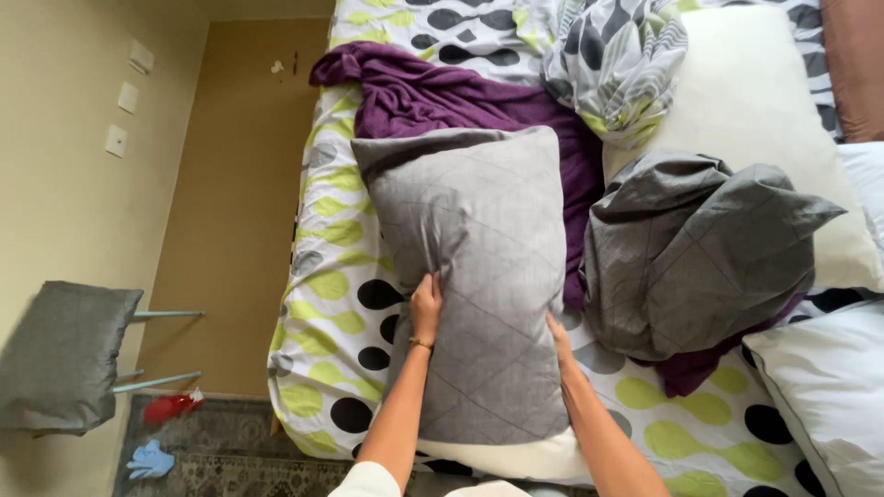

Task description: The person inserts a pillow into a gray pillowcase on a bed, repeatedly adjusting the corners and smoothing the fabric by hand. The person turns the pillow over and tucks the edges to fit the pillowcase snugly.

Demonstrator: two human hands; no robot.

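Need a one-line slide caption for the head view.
Both hands, left hand and right hand, grip a grey-cased pillow over a spotted bedsheet.

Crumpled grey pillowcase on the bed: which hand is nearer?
Right. The right hand presses the right edge of the grey pillow, just beside the crumpled pillowcase. The left hand grips the pillow's far left edge.

The grey pillow (479, 276) stands between both hands, with the purple blanket (442, 97) pressed behind it. To the right, a crumpled grey pillowcase (691, 248) and white pillows (820, 387) crowd the bed (322, 304). Open sheet lies left of the left hand (425, 308) and below the right hand (559, 342).
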